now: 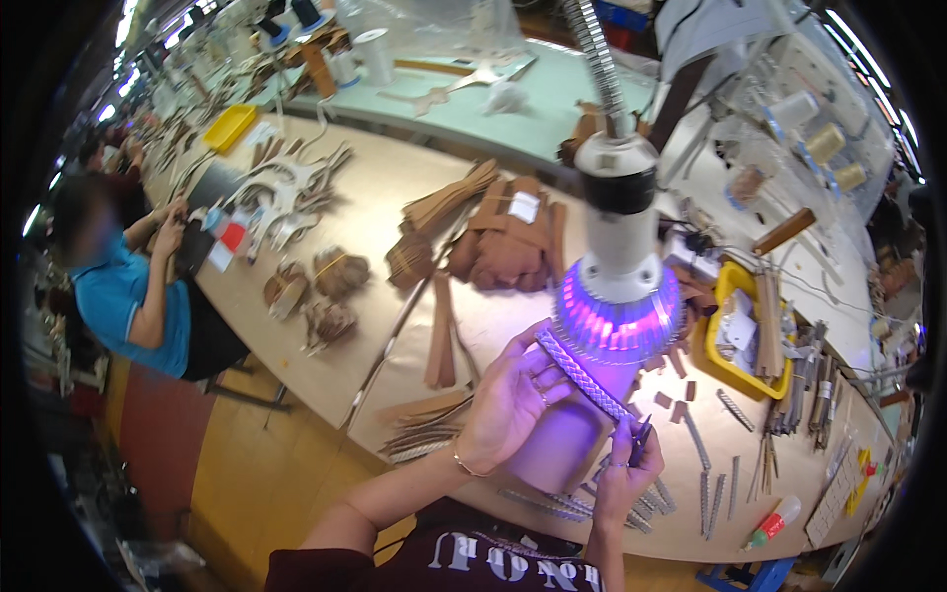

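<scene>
A braided strap (pixel 584 377) slants beneath a glowing purple lamp (pixel 619 311). My left hand (pixel 501 409) holds its upper end, palm partly turned up and fingers curled against the strap. At the lower end, my right hand (pixel 627 476) pinches the strap. A small dark pointed tool (pixel 640 441) also sits in my right hand; its exact kind is unclear. Several braided strips (pixel 646 505) lie on the table below and beside my right hand. Purple light falls on the strap and my fingers.
The lamp hangs from a flexible metal neck (pixel 595 59). Brown leather bundles (pixel 503 237) lie beyond my left hand. To the right are a yellow tray (pixel 725 331) and a red-green-capped bottle (pixel 774 523). A person in blue (pixel 138 286) works at the table's left side.
</scene>
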Motion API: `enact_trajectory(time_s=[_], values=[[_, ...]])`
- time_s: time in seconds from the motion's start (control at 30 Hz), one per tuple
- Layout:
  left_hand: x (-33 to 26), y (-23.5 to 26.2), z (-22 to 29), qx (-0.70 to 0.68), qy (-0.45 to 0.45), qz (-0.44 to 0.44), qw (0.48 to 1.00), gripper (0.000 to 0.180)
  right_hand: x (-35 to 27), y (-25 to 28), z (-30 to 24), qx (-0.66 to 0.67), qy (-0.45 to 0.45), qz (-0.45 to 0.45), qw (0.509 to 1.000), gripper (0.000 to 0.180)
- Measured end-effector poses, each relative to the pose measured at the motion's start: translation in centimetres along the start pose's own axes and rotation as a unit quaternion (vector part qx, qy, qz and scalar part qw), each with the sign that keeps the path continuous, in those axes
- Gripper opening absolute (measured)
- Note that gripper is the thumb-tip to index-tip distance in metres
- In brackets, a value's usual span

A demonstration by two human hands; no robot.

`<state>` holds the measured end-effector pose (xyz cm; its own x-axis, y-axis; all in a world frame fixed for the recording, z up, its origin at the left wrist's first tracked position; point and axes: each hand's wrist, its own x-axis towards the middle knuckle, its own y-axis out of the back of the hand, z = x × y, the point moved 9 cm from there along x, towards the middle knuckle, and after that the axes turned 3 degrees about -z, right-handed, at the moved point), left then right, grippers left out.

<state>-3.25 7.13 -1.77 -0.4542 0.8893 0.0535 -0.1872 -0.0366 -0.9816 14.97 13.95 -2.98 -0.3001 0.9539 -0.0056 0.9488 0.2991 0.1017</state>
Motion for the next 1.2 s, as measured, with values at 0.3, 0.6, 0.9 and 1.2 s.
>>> enact_trajectory(time_s=[0.3, 0.6, 0.9, 1.2], values=[[-7.2, 3.8, 9.9, 0.430, 0.072, 0.197, 0.878, 0.033, -2.7, -0.9, -2.0, -0.101, 0.081, -0.122, 0.984, 0.016], [-7.4, 8.5, 16.0, 0.871, -0.088, 0.266, 0.402, 0.027, 0.7, 3.5, -0.9, -0.124, 0.005, -0.028, 0.992, 0.017], [-4.4, 10.7, 14.7, 0.877, 0.046, 0.210, 0.430, 0.034, 0.5, 5.0, 0.0, -0.138, -0.013, 0.015, 0.990, 0.019], [-5.6, 11.0, 13.8, 0.823, 0.038, 0.234, 0.517, 0.032, 0.7, 3.6, -0.9, -0.143, -0.011, -0.017, 0.990, 0.018]])
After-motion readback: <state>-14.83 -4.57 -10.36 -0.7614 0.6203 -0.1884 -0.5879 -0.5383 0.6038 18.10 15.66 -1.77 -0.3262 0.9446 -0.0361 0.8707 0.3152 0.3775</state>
